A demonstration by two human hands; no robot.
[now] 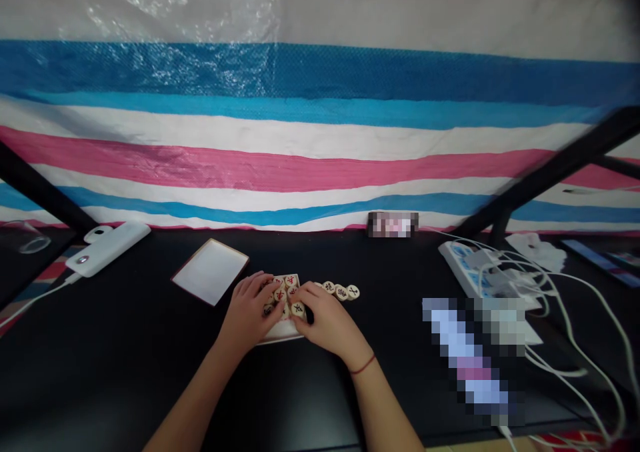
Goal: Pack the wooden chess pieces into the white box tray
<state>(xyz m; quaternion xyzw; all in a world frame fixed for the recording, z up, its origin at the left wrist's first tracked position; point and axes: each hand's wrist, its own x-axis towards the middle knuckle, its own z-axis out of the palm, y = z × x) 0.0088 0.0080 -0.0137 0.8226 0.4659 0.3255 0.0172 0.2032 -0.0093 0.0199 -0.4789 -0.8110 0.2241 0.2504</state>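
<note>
A small white box [284,331] lies on the black table [125,345], filled with round wooden chess pieces [283,291] marked in red and black. My left hand [247,315] rests on the box's left side, its fingers curled over the pieces. My right hand [325,319] sits on the right side and pinches one round piece [298,309] with a black mark between thumb and fingers. Several more round pieces [341,291] lie in a row on the table just right of the box.
The box's white lid [211,271] lies to the left. A white power bank [107,249] with a cable sits further left. At the right are a white power strip [477,269] and a tangle of white cables [565,319]. A striped tarp [320,139] hangs behind the table.
</note>
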